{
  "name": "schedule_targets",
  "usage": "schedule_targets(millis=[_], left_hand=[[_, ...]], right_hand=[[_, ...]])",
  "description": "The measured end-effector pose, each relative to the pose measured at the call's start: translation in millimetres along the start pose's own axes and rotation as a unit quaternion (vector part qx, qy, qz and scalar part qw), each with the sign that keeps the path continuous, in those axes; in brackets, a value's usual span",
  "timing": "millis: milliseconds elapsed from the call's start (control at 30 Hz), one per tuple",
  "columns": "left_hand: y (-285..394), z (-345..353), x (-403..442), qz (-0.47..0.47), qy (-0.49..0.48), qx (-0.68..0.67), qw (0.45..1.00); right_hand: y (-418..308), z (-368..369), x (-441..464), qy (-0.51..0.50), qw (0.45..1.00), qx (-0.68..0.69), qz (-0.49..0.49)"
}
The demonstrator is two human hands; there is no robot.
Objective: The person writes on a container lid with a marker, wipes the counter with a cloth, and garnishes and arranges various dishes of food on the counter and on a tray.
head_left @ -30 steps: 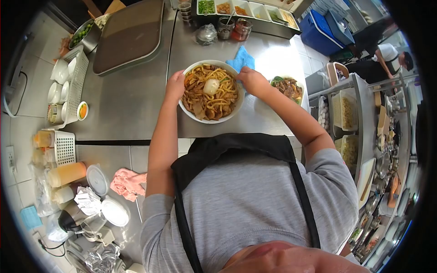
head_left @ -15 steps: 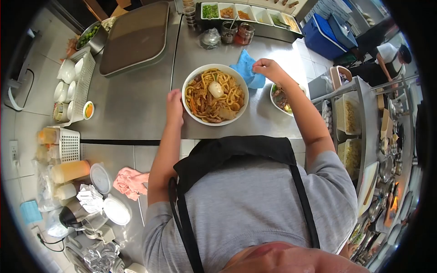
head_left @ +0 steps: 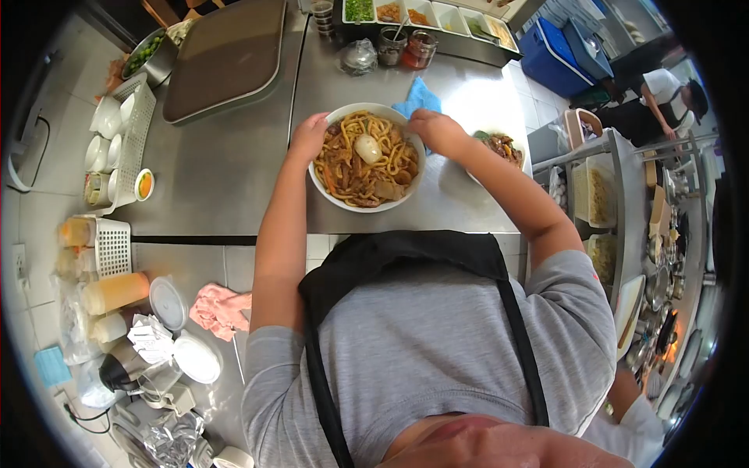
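Adjustment at rim apparently in hand: noodle bowl (head_left: 367, 209) set on counter (head_left: 218, 179) between both grips, left rim pinched by left hand (head_left: 309, 138). Right hand (head_left: 438, 134) curled at right rim; whether anything is pinched cannot be told. Blue cloth (head_left: 419, 94) just beyond right grip. Level, steady handling called for. Earlier, blue cloth was touched by right hand, away from rim.

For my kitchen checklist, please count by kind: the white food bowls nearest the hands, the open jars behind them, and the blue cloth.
White food bowls: 2 (noodle bowl, right bowl)
Open jars: 2 (dark, red)
Blue cloth: 1
Total: 5
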State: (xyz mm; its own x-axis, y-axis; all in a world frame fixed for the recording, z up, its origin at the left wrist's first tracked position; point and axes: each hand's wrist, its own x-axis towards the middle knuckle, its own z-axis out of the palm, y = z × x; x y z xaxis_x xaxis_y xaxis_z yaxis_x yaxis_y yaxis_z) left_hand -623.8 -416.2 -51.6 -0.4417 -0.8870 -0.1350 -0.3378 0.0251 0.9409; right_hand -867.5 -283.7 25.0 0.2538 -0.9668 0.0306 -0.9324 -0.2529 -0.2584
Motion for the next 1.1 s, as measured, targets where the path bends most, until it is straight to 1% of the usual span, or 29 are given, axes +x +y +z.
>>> schedule_targets(millis=[100, 133, 233, 267, 367, 400, 433, 500, 533, 633, 667, 767, 800, 900, 933, 967, 1000, 1033, 1100], left_hand=[[1, 0, -5, 0.004, 0.031, -0.002, 1.000], [4, 0, -8, 0.003, 0.046, -0.005, 0.999], [-8, -2, -2, 0.002, 0.104, 0.005, 0.995], [-12, -2, 1, 0.002, 0.121, 0.002, 0.993], [-5, 0, -4, -0.011, 0.164, -0.016, 0.986], [-2, 1, -8, -0.017, 0.177, -0.023, 0.984], [1, 0, -12, -0.023, 0.173, -0.020, 0.984], [6, 0, -15, -0.034, 0.165, -0.017, 0.985], [5, -1, -14, -0.037, 0.169, -0.029, 0.984], [-2, 4, -13, -0.045, 0.180, -0.068, 0.980], [-5, 5, -12, -0.040, 0.185, -0.079, 0.979], [-7, 6, -12, -0.037, 0.209, -0.104, 0.972], [-5, 8, -13, -0.037, 0.216, -0.111, 0.969], [4, 8, -23, -0.039, 0.210, -0.125, 0.969], [-15, 6, -15, -0.040, 0.225, -0.077, 0.970], [-32, 8, -6, -0.035, 0.235, -0.033, 0.971], [-11, 9, -21, -0.021, 0.236, -0.072, 0.969], [-7, 10, -23, -0.048, 0.239, -0.071, 0.967], [6, 14, -31, -0.079, 0.235, -0.162, 0.955]], right_hand=[[-5, 11, -27, 0.051, 0.997, 0.050, 0.032], [-9, 16, -35, 0.110, 0.991, 0.069, 0.024], [-31, 28, -50, 0.158, 0.978, 0.101, 0.094], [-41, 32, -51, 0.190, 0.972, 0.095, 0.105], [-59, 36, -49, 0.184, 0.965, 0.086, 0.167], [-55, 40, -49, 0.193, 0.967, 0.075, 0.150], [-46, 39, -50, 0.173, 0.955, 0.165, 0.176], [-27, 32, -51, 0.126, 0.906, 0.338, 0.221], [-23, 30, -50, 0.142, 0.872, 0.381, 0.271], [-29, 30, -39, 0.174, 0.860, 0.350, 0.328], [-27, 48, -39, 0.236, 0.891, 0.312, 0.228], [-45, 50, -44, 0.259, 0.915, 0.231, 0.206], [-48, 49, -48, 0.231, 0.916, 0.256, 0.207], [-46, 48, -54, 0.184, 0.895, 0.350, 0.209], [-43, 52, -53, 0.210, 0.883, 0.361, 0.211], [-46, 45, -52, 0.236, 0.887, 0.328, 0.225], [-43, 44, -51, 0.242, 0.882, 0.325, 0.242], [-40, 47, -51, 0.277, 0.876, 0.315, 0.239], [-45, 45, -51, 0.308, 0.869, 0.307, 0.238]])
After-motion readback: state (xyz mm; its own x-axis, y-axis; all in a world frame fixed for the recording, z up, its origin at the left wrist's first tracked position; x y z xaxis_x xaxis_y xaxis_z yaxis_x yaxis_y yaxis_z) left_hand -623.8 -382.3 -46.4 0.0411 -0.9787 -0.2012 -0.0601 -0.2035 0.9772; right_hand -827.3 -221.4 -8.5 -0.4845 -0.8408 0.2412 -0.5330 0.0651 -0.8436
